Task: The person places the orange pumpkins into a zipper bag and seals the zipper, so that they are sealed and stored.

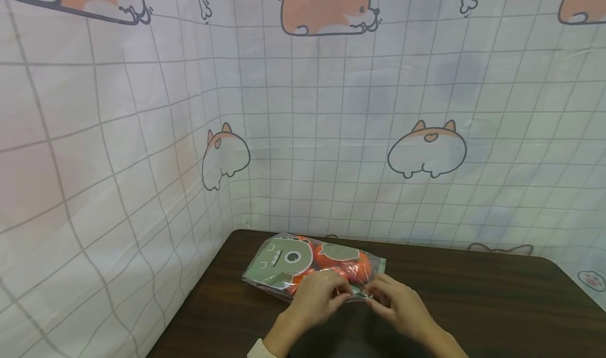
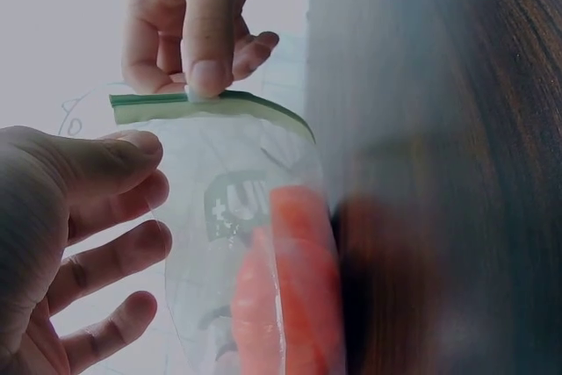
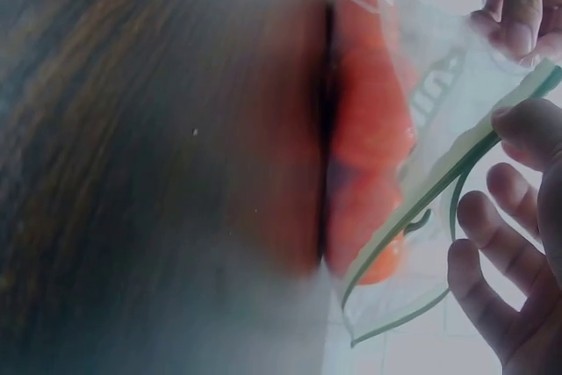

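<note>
A clear zip bag (image 1: 272, 258) with a green one-eyed monster print lies on the dark table. Round red-orange things that look like tomatoes (image 3: 373, 111) fill it. My left hand (image 1: 317, 295) pinches the bag's near side, close to the mouth, between thumb and forefinger; its other fingers are spread in the left wrist view. With thumb and forefinger, my right hand (image 1: 400, 302) pinches the green zip strip (image 2: 255, 104) at the mouth. In the right wrist view the mouth's two green edges stand apart below the right hand's grip.
The dark wooden table (image 1: 473, 295) extends to the right of the bag. Behind it and along its left side hangs a pale grid-patterned cloth (image 1: 322, 152) with cartoon dogs. A light sleeve cuff (image 1: 260, 349) shows on the left wrist.
</note>
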A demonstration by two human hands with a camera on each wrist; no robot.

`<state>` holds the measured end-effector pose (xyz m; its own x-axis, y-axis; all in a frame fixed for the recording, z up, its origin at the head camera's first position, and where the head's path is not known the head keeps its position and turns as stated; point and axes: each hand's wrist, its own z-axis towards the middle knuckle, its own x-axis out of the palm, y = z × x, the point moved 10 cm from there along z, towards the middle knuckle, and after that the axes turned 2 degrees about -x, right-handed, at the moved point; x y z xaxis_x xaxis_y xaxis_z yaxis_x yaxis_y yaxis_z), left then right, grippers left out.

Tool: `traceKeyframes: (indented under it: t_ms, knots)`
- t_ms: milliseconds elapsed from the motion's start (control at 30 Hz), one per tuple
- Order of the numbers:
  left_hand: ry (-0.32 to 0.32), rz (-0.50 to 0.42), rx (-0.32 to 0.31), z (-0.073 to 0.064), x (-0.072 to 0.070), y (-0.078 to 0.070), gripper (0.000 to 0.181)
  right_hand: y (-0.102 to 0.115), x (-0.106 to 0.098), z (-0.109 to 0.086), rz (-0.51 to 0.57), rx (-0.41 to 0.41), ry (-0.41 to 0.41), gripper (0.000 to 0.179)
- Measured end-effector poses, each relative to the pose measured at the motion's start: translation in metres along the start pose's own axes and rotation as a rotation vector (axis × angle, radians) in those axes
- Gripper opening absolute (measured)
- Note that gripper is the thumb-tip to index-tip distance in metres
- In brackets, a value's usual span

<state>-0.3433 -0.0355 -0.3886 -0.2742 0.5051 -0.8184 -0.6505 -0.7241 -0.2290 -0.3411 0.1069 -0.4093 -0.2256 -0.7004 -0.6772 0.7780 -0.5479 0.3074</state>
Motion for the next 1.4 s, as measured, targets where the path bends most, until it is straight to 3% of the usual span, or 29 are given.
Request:
traceKeyframes:
  t_ms: [500,933,1400]
  knots:
    - [0.010,-0.026,0.016,0.001,-0.005,-0.001,0.006,-0.014,0.001,-0.003,0.001,0.032,0.041,0.025]
    - [0.028,-0.078,-0.039,0.000,-0.008,0.010,0.005,-0.022,0.001,-0.005,-0.047,0.082,0.099,0.023]
    - [0.042,-0.077,-0.042,0.000,-0.009,0.011,0.006,-0.031,-0.002,-0.007,-0.087,0.112,0.112,0.023]
